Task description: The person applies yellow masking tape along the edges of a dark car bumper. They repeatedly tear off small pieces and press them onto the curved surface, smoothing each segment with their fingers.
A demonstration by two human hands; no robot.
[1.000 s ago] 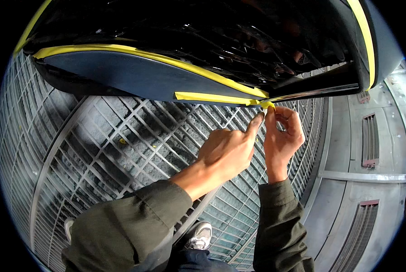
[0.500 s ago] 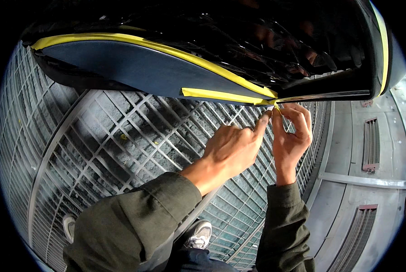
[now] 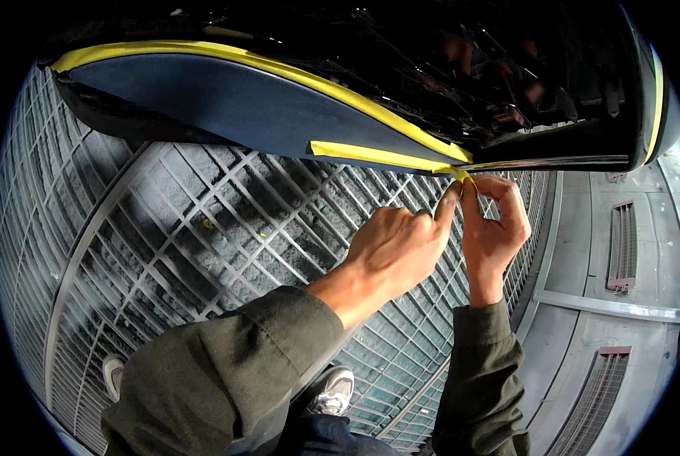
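Near the right of centre in the frame, the loose end of a short yellow tape strip (image 3: 378, 156) was pinched between the thumb and forefinger of the right hand (image 3: 496, 232), their tips brought together on it. The index finger of the left hand (image 3: 397, 245) was stretched out, its tip set against or just beside that same end, next to the right thumb. The remaining left fingers were curled under and hidden, so whether anything was gripped by them could not be told.

The short strip was laid along the lower edge of a dark blue-grey panel (image 3: 180, 99), which filled the upper left of the frame. The panel's curved upper edge was lined by a long yellow tape strip (image 3: 303, 74), and the two strips were brought close together above the fingertips. A glossy black surface (image 3: 401, 57) was seen across the top, and another yellow strip (image 3: 654, 110) was seen at the upper right.

Metal grating (image 3: 237, 228) was spread below, with a pale shoe (image 3: 332, 391) seen at the bottom centre. Dark green sleeves (image 3: 226, 372) were worn on both arms.
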